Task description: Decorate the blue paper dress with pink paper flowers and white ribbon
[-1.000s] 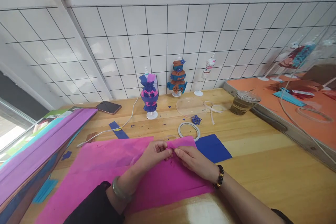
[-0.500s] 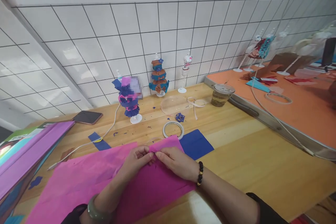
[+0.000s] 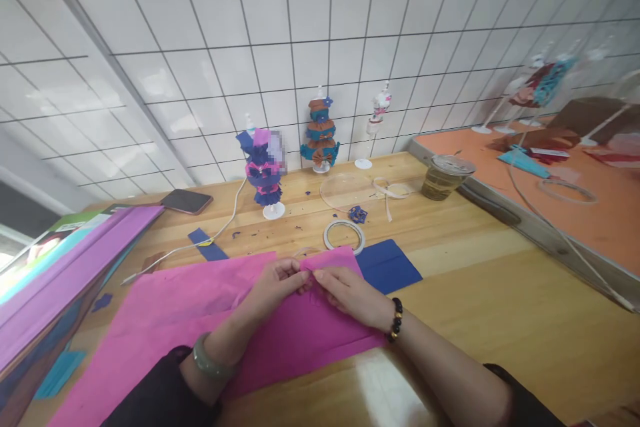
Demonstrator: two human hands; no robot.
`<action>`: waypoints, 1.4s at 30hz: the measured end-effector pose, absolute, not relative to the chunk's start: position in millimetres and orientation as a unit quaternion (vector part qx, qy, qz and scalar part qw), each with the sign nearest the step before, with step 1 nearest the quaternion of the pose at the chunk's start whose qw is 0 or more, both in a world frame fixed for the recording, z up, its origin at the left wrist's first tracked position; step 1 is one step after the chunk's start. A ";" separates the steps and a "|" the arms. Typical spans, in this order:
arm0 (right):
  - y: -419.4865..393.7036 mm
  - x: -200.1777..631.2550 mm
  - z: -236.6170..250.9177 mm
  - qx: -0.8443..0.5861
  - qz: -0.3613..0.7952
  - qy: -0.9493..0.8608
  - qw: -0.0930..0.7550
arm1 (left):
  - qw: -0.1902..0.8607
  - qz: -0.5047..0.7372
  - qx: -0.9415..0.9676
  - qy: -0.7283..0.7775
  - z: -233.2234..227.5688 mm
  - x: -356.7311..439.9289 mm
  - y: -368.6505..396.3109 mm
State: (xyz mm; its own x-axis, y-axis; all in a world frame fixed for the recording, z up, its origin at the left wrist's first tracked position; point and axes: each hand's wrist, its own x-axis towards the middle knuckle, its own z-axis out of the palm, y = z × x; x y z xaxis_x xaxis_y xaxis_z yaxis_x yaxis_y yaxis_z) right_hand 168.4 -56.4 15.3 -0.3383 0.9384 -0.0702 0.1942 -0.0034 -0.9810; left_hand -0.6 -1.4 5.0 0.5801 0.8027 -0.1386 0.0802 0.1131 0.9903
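My left hand (image 3: pixel 285 283) and my right hand (image 3: pixel 345 290) meet fingertip to fingertip, thumbs and forefingers pinched together. Between them is a small pink piece (image 3: pixel 309 273), mostly hidden by the fingers and hard to tell apart from the sheet behind it. Below both hands a large pink sheet (image 3: pixel 200 310), paper or thin cloth, lies creased over the wooden table. A dark blue folded piece (image 3: pixel 393 265) sticks out from under its right corner. Just beyond the fingers rests a white ring-shaped roll of tape (image 3: pixel 329 240).
Behind stand a blue-and-pink ruffled figure (image 3: pixel 265 177), a brown-and-teal one (image 3: pixel 321 140) and a white one (image 3: pixel 380 110). A phone (image 3: pixel 187 201), a white cable (image 3: pixel 231 217) and stacked coloured sheets (image 3: pixel 90 260) lie left. A lidded cup (image 3: pixel 443 183) stands beside an orange tabletop (image 3: pixel 575 213).
The view has shifted, so the scene sits further right and slightly higher. Both hands stay pinched together over the pink sheet, with only slight finger movement.
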 end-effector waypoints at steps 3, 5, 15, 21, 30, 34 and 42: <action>-56.6 166.3 17.8 -0.452 0.600 -0.568 0.336 | 0.670 0.279 0.591 0.352 2.8 -0.2 -0.9; -56.4 164.5 20.0 -0.460 0.626 -0.536 0.330 | 0.681 0.286 0.580 0.343 1.7 0.4 -0.7; -56.6 162.9 17.5 -0.491 0.641 -0.499 0.315 | 0.696 0.291 0.564 0.335 -3.7 2.3 0.4; -56.1 165.9 11.9 -0.499 0.638 -0.498 0.310 | 0.697 0.290 0.577 0.311 -5.2 -0.8 3.0; -57.2 164.3 14.7 -0.507 0.629 -0.500 0.312 | 0.711 0.290 0.559 0.312 -1.0 -1.2 1.8; -56.5 164.7 12.3 -0.515 0.632 -0.488 0.310 | 0.691 0.288 0.581 0.320 -1.4 0.3 1.5; -56.5 163.9 10.1 -0.523 0.618 -0.496 0.314 | 0.671 0.310 0.587 0.330 -6.1 5.5 -1.2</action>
State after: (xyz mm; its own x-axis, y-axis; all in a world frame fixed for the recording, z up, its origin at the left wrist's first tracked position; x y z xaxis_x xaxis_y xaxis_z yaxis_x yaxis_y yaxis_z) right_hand 163.9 -56.5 10.1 -0.2558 0.9070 -0.3346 0.1292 -0.3110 -0.9416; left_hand 5.5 -1.2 -6.1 0.5905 0.8033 -0.0779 -0.0290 0.1176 0.9926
